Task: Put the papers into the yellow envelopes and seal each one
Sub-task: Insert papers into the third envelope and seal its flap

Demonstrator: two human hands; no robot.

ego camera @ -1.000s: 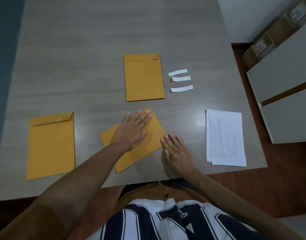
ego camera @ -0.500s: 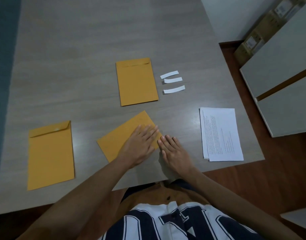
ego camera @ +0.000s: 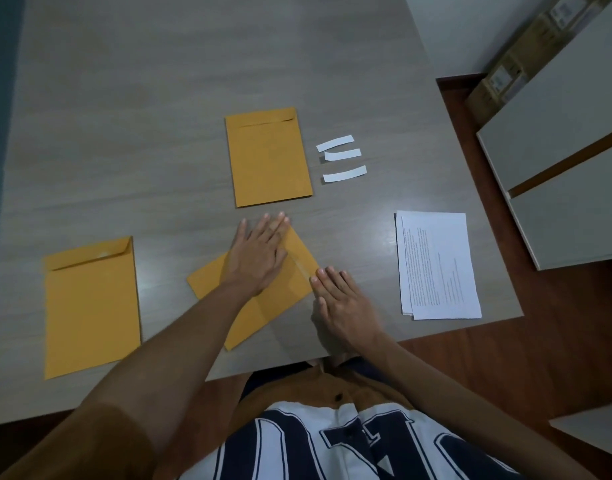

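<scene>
- Left hand lies flat, fingers straight, on the tilted envelope.
- Right hand, fingers straight, seemingly touches its taped edge.

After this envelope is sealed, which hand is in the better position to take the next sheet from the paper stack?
Probably the right hand: it lies flat at the envelope's right edge, nearer the paper stack. The left hand presses the envelope.

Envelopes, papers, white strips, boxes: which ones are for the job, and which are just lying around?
For the job:
tilted envelope under both hands
far envelope
left envelope
paper stack

Just lying about:
white strips
cardboard boxes
white cabinet
</scene>
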